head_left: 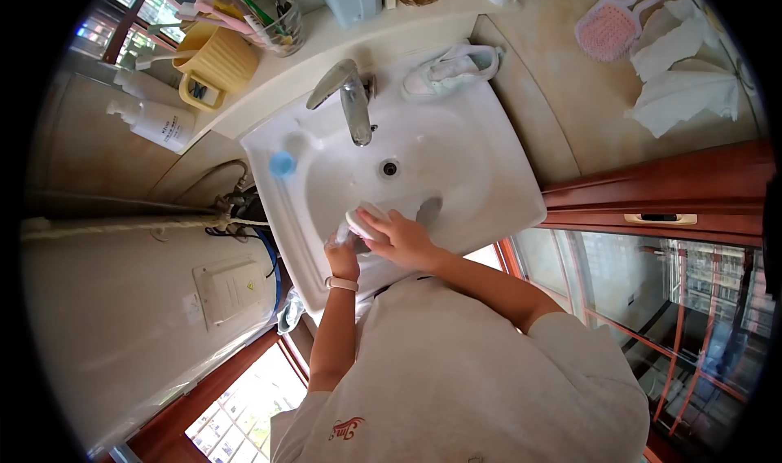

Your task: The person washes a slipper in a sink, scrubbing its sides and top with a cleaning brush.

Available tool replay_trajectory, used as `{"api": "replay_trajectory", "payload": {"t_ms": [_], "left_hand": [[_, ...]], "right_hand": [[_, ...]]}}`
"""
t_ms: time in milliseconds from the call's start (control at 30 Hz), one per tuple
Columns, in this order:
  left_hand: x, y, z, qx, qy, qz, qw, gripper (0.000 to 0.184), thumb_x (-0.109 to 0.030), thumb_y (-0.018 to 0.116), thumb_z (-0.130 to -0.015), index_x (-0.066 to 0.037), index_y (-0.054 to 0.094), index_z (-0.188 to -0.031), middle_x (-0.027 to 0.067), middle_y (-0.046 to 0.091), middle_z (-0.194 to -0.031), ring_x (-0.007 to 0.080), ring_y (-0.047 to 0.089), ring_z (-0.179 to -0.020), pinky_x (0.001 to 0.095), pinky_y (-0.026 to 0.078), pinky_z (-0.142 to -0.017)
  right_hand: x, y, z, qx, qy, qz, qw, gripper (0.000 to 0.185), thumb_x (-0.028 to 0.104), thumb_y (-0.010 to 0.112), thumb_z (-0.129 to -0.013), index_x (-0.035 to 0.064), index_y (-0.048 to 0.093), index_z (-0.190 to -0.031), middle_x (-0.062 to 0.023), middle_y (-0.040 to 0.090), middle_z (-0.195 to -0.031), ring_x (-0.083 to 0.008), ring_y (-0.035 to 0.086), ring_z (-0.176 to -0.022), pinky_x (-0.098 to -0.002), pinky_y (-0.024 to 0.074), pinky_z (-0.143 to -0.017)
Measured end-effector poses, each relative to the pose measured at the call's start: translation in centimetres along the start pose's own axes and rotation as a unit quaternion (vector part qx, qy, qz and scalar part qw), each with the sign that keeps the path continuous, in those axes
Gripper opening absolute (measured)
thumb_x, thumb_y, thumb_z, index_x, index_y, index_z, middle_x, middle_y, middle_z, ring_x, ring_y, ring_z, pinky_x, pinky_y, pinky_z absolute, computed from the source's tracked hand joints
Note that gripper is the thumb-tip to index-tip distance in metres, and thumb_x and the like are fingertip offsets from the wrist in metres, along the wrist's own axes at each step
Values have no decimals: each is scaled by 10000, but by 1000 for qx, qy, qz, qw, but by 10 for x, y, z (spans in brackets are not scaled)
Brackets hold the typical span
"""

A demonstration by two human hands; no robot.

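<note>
Over the front part of the white sink (326, 170), my right hand (401, 239) has its fingers wrapped round a white shoe (368, 225), seen at a steep angle. My left hand (342, 255) is closed at the shoe's left side, on something whitish that I cannot make out. A second white shoe (452, 70) lies on the sink's back right rim. The chrome faucet (352, 100) stands behind the drain (389, 168). On the left rim sits a small blue round object (282, 164).
A yellow cup (220, 60), a glass with toothbrushes (281, 31) and a white bottle (155, 122) stand at the back left. A pink hairbrush (608, 30) and crumpled tissues (684, 96) lie at the right. A white water heater (138, 300) is at the left.
</note>
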State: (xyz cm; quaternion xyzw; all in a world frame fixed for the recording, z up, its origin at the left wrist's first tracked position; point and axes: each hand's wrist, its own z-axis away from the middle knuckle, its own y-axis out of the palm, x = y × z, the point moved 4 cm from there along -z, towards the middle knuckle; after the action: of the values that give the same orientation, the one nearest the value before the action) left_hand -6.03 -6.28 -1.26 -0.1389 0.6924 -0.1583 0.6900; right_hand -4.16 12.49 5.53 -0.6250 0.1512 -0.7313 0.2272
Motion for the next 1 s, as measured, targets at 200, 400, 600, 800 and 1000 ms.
{"api": "replay_trajectory", "payload": {"t_ms": [200,400,600,800,1000], "left_hand": [[-19,-5,10,-69,-130,-93,985,287,-179,721,-697,38,650,-870,211,646,-828,314,618,-731,373,479,-684],[0,-8,-8,-8,-62,-122,991,328,-164,704,-688,29,620,-940,211,636,-812,354,617,-757,393,481,-685],[8,-2,-12,1,-59,-128,990,329,-157,698,-691,16,612,-958,215,635,-832,361,616,-787,399,482,-710],[9,-8,-11,9,-76,-151,986,351,-153,718,-668,16,612,-956,207,639,-837,365,616,-802,403,486,-715],[21,1,-18,12,-82,-159,984,329,-161,710,-680,21,616,-938,227,627,-838,366,605,-785,409,480,-716]], "right_hand": [[-76,-12,-27,-6,202,-18,979,559,370,526,-832,184,400,-1344,-201,568,-948,-313,596,-804,-400,474,-729],[-4,4,-7,101,-54,143,983,554,390,520,-836,224,390,-1348,-217,527,-938,-344,590,-760,-413,478,-695],[-6,15,-9,99,-119,157,975,566,374,536,-825,198,393,-1344,-216,534,-937,-326,598,-730,-401,489,-662],[-41,-5,-38,38,139,53,988,566,354,548,-806,304,383,-1344,-243,531,-922,-354,588,-816,-430,480,-709],[-37,-7,-49,24,30,161,986,575,376,538,-811,281,374,-1353,-229,530,-973,-356,582,-804,-399,474,-744]]}}
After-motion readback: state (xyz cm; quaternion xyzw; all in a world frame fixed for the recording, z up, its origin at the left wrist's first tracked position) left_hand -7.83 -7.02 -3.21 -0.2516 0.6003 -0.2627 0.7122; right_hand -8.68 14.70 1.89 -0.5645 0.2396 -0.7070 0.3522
